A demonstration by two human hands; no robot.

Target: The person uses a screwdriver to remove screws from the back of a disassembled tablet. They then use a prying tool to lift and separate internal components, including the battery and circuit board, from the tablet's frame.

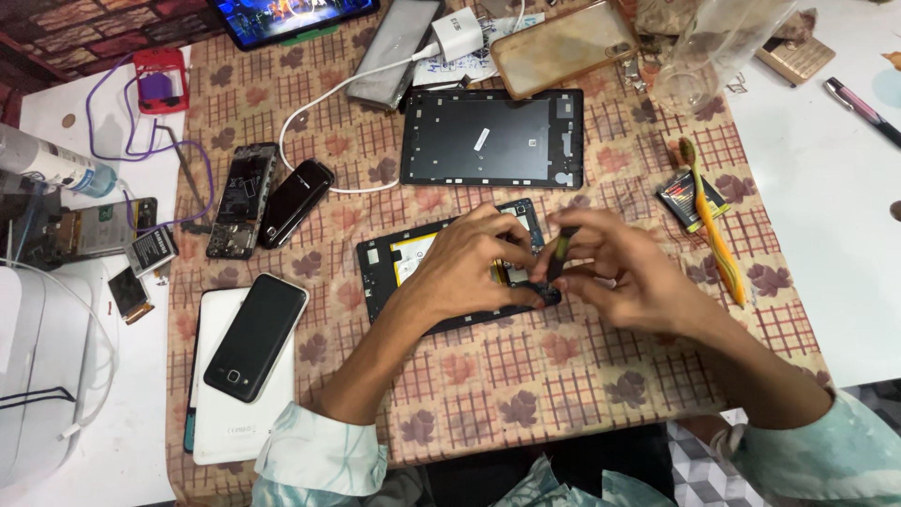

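An opened tablet [394, 258] with a yellowish battery inside lies on the patterned cloth in front of me. My left hand [474, 258] rests over its middle, fingers curled down onto the inner parts. My right hand [615, 268] meets it from the right, pinching a thin dark tool [561, 252] whose tip points down at the tablet's right lower edge. The fingers hide the spot where the tool touches. A black tablet back cover [493, 139] lies just behind.
A black phone [255, 336] lies on a white tablet [235, 413] at the left. Two opened phones [267, 199] sit farther back left. A yellow toothbrush [718, 235], a small battery [683, 199], a white charger [457, 36] and a pen [862, 109] lie around.
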